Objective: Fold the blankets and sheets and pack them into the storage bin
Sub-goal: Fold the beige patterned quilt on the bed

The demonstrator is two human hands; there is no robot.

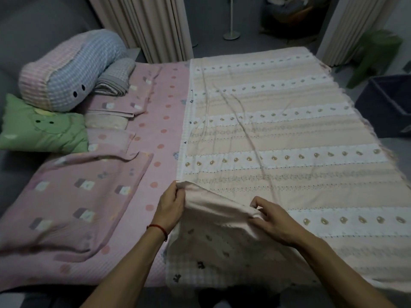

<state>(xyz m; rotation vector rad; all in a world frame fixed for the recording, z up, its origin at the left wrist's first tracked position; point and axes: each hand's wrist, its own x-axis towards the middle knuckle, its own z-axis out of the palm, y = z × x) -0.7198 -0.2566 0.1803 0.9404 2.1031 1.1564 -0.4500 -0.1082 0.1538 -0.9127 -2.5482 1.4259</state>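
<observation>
Nearest, the left hand pinches the near-left corner of the striped sheet, and the right hand pinches its near edge just beside — a flap lifted and turned back between them, showing the plain underside. Beyond the fingers the sheet lies spread flat on the bed, its stripes running left to right. Left of the fingers lies a folded pink blanket; far right, on the floor, stands the dark storage bin.
</observation>
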